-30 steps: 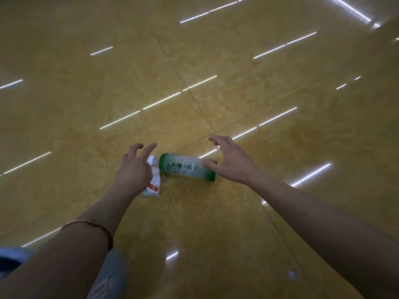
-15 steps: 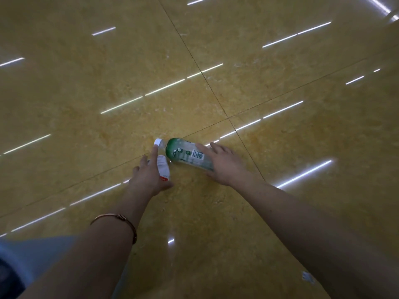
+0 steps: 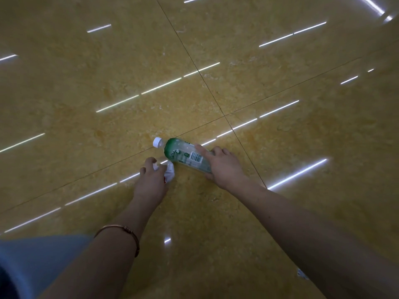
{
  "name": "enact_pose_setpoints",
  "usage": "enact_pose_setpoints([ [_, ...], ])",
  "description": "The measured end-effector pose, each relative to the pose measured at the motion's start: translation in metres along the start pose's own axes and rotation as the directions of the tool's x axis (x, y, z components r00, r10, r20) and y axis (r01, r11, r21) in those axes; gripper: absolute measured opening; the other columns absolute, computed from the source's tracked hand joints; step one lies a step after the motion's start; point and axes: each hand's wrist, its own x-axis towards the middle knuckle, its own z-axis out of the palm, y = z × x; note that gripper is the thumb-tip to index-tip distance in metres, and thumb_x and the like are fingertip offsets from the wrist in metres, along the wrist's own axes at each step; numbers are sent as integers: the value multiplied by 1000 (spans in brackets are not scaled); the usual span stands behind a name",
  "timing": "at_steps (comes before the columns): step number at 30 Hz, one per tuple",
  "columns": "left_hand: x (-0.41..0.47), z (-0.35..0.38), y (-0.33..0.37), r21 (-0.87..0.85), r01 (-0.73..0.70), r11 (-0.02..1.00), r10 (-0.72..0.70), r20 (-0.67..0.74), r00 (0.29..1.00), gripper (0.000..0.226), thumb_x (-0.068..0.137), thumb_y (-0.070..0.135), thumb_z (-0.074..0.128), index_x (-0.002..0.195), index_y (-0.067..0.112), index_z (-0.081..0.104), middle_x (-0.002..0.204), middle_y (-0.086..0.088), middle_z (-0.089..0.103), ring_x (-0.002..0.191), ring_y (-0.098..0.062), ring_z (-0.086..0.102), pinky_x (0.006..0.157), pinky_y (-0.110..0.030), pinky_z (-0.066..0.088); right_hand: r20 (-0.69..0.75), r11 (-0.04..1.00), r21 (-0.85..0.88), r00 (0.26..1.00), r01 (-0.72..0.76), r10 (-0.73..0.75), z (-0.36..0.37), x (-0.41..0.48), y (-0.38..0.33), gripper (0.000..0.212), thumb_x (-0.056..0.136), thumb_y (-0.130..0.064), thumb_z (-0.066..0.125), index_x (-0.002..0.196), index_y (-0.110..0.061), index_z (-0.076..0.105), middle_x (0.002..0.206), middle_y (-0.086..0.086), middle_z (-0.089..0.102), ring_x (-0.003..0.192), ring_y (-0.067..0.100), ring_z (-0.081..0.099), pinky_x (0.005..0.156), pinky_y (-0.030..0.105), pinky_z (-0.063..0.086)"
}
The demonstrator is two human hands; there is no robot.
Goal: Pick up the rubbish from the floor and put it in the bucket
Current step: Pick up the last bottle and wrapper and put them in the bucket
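A plastic bottle (image 3: 183,154) with a green label and a white cap lies on its side on the yellow tiled floor. My right hand (image 3: 224,167) is wrapped around its lower half, index finger stretched along the label. Just left of the bottle, my left hand (image 3: 151,182) is closed on a crumpled white wrapper (image 3: 170,173) with a bit of red print, which sticks out between the fingers. No bucket is in view.
Glossy yellow floor tiles (image 3: 280,93) with dark joints and bright light reflections stretch all around. A small pale scrap (image 3: 301,275) lies on the floor by my right forearm. A blue-clad knee (image 3: 32,262) fills the lower left corner.
Both hands came down from hovering onto the rubbish. The right hand closed around the bottle, and the left hand crumpled the flat wrapper into its grip.
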Motion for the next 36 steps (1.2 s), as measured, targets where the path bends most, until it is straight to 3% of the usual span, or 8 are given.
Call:
enact_pose_setpoints([
  [7, 0, 1, 6, 5, -50, 999, 50, -35, 998, 33, 90, 18, 53, 122, 12, 57, 115, -12, 46, 98, -32, 52, 76, -39, 45, 46, 998, 40, 997, -57, 55, 3, -17, 16, 89, 86, -37, 65, 151, -26, 6, 132, 16, 46, 118, 32, 48, 92, 41, 44],
  [12, 1, -14, 40, -90, -168, 982, 162, -64, 985, 35, 88, 17, 56, 123, 12, 57, 106, -13, 56, 92, -31, 57, 73, -34, 42, 17, 901, 370, 971, -229, 240, -3, -33, 50, 65, 81, -39, 68, 133, -13, 41, 123, 10, 54, 106, 26, 56, 82, 39, 53],
  [15, 2, -35, 74, -236, -226, 945, 192, -157, 969, 36, 84, 16, 60, 120, 10, 59, 109, -15, 62, 95, -32, 59, 74, -33, 42, -55, 838, 492, 952, -237, 301, -28, -42, 75, 59, 79, -36, 70, 127, -11, 47, 119, 9, 57, 101, 25, 59, 79, 41, 57],
  [18, 1, -60, 112, -359, -305, 882, 234, -226, 945, 37, 83, 16, 62, 119, 13, 58, 112, -14, 63, 96, -31, 60, 74, -29, 42, -140, 808, 554, 934, -201, 329, -64, -54, 89, 55, 77, -31, 71, 123, -10, 49, 114, 7, 60, 95, 23, 61, 74, 42, 58],
  [22, -16, -100, 155, -401, -391, 828, 278, -311, 909, 37, 82, 20, 64, 117, 17, 59, 113, -11, 63, 100, -27, 59, 77, -26, 40, -210, 768, 617, 904, -173, 372, -112, -84, 93, 55, 76, -28, 73, 122, -12, 48, 114, 4, 60, 95, 21, 61, 74, 42, 58],
  [36, -174, -304, 217, -473, -464, 749, 348, -316, 883, 42, 86, 27, 64, 126, 19, 57, 122, -3, 61, 110, -18, 56, 90, -28, 42, -92, 615, 747, 877, -253, 472, -326, -256, 45, 65, 77, -24, 76, 126, -11, 36, 122, 5, 56, 105, 20, 58, 78, 28, 52],
])
